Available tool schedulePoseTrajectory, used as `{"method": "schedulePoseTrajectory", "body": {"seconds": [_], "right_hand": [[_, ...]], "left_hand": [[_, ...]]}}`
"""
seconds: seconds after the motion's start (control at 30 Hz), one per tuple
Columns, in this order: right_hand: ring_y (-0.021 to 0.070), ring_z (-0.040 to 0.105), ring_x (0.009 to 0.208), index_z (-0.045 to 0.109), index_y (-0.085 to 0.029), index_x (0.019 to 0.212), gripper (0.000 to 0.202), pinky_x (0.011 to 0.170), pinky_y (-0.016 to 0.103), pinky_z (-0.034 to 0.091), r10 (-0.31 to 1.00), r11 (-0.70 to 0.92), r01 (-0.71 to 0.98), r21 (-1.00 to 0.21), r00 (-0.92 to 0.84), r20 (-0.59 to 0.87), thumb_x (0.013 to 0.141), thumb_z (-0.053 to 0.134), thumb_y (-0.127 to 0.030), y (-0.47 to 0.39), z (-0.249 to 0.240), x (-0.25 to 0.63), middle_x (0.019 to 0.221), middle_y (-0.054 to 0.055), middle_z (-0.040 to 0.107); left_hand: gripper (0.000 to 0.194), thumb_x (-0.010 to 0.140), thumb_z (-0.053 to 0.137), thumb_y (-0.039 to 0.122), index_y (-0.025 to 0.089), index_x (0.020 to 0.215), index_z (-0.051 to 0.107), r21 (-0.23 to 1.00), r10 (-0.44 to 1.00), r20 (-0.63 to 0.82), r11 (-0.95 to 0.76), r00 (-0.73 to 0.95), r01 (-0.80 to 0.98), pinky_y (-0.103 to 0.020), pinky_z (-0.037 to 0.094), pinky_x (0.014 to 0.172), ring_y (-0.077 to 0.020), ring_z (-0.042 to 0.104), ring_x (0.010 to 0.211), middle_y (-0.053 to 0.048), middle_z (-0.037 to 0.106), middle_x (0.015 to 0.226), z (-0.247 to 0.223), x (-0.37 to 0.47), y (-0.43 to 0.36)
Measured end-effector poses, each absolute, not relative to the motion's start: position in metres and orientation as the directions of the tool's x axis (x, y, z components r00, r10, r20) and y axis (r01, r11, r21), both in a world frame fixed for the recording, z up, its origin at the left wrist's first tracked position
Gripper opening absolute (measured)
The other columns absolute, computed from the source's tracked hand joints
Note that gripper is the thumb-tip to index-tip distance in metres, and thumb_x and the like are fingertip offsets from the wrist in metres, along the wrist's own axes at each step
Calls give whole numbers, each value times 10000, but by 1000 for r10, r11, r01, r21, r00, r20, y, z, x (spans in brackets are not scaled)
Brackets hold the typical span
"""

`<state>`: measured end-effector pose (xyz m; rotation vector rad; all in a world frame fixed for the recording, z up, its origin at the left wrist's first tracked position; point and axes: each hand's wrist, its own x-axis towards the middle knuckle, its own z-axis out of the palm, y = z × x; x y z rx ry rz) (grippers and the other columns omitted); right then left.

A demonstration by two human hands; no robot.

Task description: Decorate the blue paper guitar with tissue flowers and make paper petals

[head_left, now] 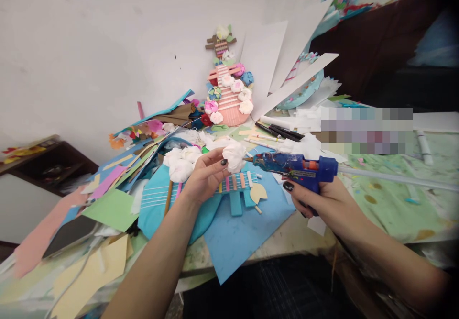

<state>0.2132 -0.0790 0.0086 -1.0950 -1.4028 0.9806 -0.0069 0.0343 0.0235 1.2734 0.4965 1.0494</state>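
Between the thumb and fingers of my left hand (206,175) is a white paper flower (234,155), held up over the table. My right hand (315,197) is wrapped round the handle of a blue glue gun (297,168), a glue stick jutting from its back. The gun's nozzle points left, at or very close to the flower; I cannot tell if they touch. Beneath my hands lies a turquoise paper guitar (154,209) with white strings and coloured strips. More white paper flowers (180,166) sit on its body, partly behind my left hand.
A pink paper guitar (229,104) covered in flowers leans on the wall. Black markers (276,131) lie behind the glue gun. A blue sheet (229,252) overhangs the front edge. Paper scraps, a green sheet (113,209) and a dark tablet-like slab (70,237) fill the left.
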Motion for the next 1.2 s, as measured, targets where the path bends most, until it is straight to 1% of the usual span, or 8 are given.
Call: {"method": "schedulePoseTrajectory", "body": {"seconds": [0.2, 0.33, 0.5, 0.63, 0.73, 0.87, 1.07, 1.2], "right_hand": [[74, 361, 389, 494, -188, 616, 346, 380, 214, 299, 969, 246, 26, -969, -24, 246, 797, 598, -463, -81, 12, 211, 422, -54, 398], [80, 380, 395, 522, -175, 606, 347, 395, 219, 324, 970, 241, 76, -967, -53, 238, 798, 589, -455, -83, 20, 206, 410, -50, 400], [78, 385, 392, 454, -184, 530, 417, 401, 221, 312, 969, 247, 133, -960, -48, 243, 822, 554, -465, -81, 15, 209, 405, -33, 421], [77, 373, 390, 444, -185, 518, 426, 405, 226, 294, 969, 247, 110, -963, -19, 247, 816, 571, -462, -80, 9, 213, 396, -36, 406], [71, 375, 388, 446, -175, 505, 426, 410, 229, 279, 977, 212, -25, -977, 14, 212, 809, 597, -432, -80, 8, 218, 418, -33, 420], [50, 382, 366, 556, -147, 649, 278, 391, 228, 239, 979, 200, -274, -941, 95, 181, 809, 603, -369, -79, 5, 230, 582, -6, 528], [27, 347, 335, 572, -138, 717, 209, 387, 231, 238, 972, 233, -449, -863, 149, 185, 820, 552, -319, -78, 2, 247, 650, 23, 568], [24, 344, 329, 564, -141, 719, 210, 379, 221, 239, 975, 222, -508, -833, 118, 188, 829, 531, -317, -79, 0, 249, 645, 11, 554]], "left_hand": [[354, 659, 744, 195, 159, 1005, 676, 927, 843, 235, -44, 484, -373, -385, 510, 879, -239, 640, 965, -87, 691, 1006, 23, -7, 34], [363, 664, 741, 185, 153, 1019, 671, 927, 842, 227, -33, 490, -373, -371, 517, 863, -234, 645, 955, -87, 693, 1003, 23, -7, 34], [352, 659, 747, 193, 156, 1002, 678, 926, 842, 228, -32, 489, -376, -367, 522, 844, -233, 653, 932, -84, 699, 984, 24, -6, 34], [357, 651, 753, 200, 162, 999, 682, 930, 844, 225, -36, 487, -366, -363, 520, 835, -234, 650, 934, -84, 697, 992, 24, -6, 34], [346, 643, 752, 179, 165, 984, 692, 931, 852, 229, -50, 471, -362, -305, 527, 774, -204, 651, 894, -74, 701, 971, 25, -6, 33], [318, 631, 755, 149, 170, 945, 709, 944, 855, 246, -104, 457, -314, -249, 515, 726, -159, 649, 818, -54, 712, 886, 26, -7, 35], [320, 635, 762, 166, 177, 950, 709, 951, 836, 306, -285, 455, -117, -286, 499, 794, -198, 636, 917, -66, 702, 953, 22, -10, 40], [301, 652, 755, 177, 181, 950, 710, 934, 815, 318, -358, 485, -9, -300, 501, 793, -198, 632, 911, -65, 691, 963, 21, -9, 39]]}}
